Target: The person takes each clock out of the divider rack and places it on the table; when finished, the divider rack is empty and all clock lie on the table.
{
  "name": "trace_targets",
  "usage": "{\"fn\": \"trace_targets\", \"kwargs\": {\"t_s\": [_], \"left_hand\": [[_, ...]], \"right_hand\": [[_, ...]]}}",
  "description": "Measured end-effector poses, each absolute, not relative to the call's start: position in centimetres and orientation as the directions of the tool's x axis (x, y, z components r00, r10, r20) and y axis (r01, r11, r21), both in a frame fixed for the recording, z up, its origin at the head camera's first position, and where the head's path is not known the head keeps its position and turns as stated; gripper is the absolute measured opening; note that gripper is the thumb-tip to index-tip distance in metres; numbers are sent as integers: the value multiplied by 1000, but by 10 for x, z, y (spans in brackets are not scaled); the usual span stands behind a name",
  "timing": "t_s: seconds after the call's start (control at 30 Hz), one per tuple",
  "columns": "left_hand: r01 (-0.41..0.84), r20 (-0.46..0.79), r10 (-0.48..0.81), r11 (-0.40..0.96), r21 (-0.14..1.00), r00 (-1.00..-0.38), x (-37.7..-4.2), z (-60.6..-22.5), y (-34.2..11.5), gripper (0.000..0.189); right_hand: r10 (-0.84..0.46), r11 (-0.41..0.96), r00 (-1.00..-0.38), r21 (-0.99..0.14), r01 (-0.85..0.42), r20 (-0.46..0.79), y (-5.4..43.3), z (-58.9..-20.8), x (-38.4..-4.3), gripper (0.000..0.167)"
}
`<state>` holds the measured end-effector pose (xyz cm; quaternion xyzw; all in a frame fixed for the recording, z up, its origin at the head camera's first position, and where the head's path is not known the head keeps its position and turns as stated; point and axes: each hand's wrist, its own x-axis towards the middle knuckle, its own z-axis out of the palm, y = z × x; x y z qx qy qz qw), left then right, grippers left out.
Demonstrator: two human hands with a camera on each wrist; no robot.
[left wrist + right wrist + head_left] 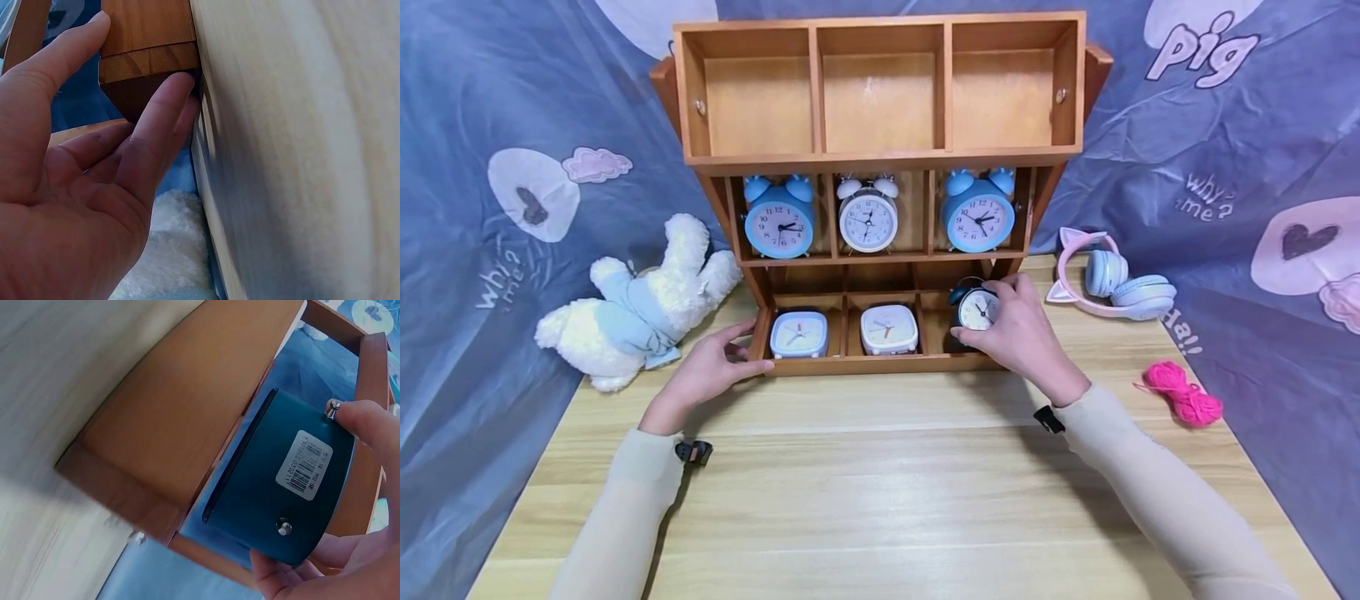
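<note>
My right hand (1021,327) grips a small dark teal twin-bell alarm clock (977,309) at the lower right compartment of the wooden shelf (880,365). In the right wrist view the clock's underside (259,487) shows a barcode label and two metal feet, with thumb and fingers at its sides. My left hand (706,372) holds the shelf's lower left corner (150,59), thumb at the front and fingers along the side. Beside it in the bottom row sit a blue-and-white square clock (799,334) and a white square clock (889,329).
The middle row holds a blue alarm clock (779,218), a white one (868,218) and another blue one (979,212). A white plush toy (632,308) lies left of the shelf. Pink cat-ear headphones (1112,279) and pink yarn (1183,394) lie to the right.
</note>
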<state>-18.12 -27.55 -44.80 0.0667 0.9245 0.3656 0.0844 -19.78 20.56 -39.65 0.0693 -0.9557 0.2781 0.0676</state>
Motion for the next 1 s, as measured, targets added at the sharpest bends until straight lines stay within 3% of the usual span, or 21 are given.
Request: {"fn": "trace_targets", "kwargs": {"t_s": [1.0], "left_hand": [[64, -113, 195, 721, 690, -974, -181, -446, -275, 93]], "right_hand": [[-60, 860, -984, -491, -135, 166, 283, -395, -182, 86]]}}
